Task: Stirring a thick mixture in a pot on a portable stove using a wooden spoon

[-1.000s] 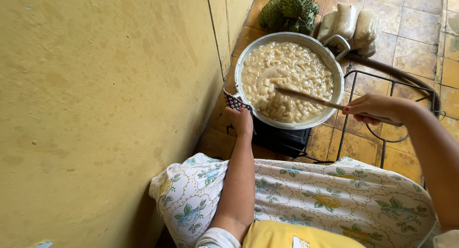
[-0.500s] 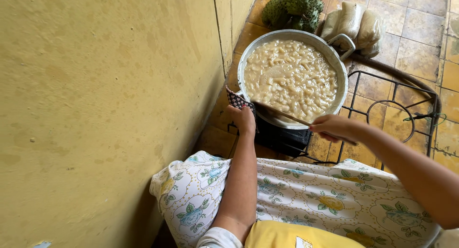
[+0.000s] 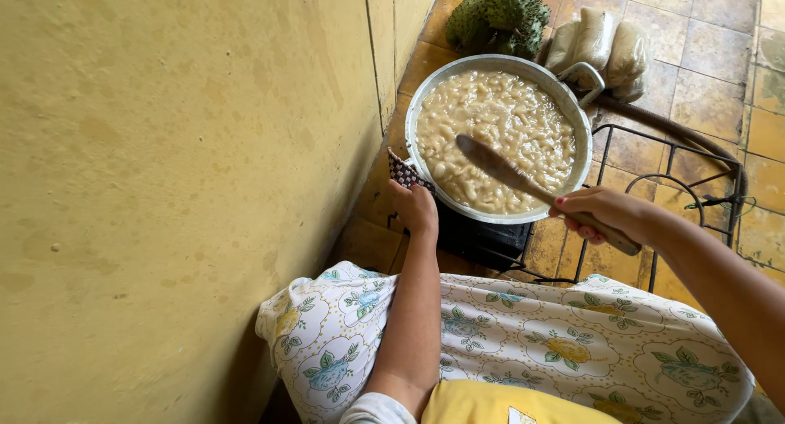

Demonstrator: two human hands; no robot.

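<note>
Down on a tiled floor [image 3: 703,89], beside a yellow wall [image 3: 180,170], a person is sitting and looking over their own lap, which is draped in a white cloth with a flower print [image 3: 523,342]. A wide metal pan [image 3: 497,66] is sitting on a dark burner [image 3: 478,237] next to a black wire frame [image 3: 695,174], and it is holding a pale, creamy mixture of small lumps [image 3: 499,121] that is filling it nearly to the rim. The left hand [image 3: 414,207] is closing its grip on a checked cloth [image 3: 404,170] pressed against the near edge of the pan, steadying it. The right hand [image 3: 607,215] is wrapping its grip tightly around the handle of a wooden spatula [image 3: 511,172], whose flat blade is reaching across the pan and resting at the surface of the mixture near its middle. Judging by the thick, evenly coated look of the food, the cooking seems well under way, with stirring in progress and nothing yet served out. Beyond the pan, a spiky green fruit [image 3: 500,15] and some clear bags of pale contents [image 3: 601,44] are lying on the floor, well apart from both hands
</note>
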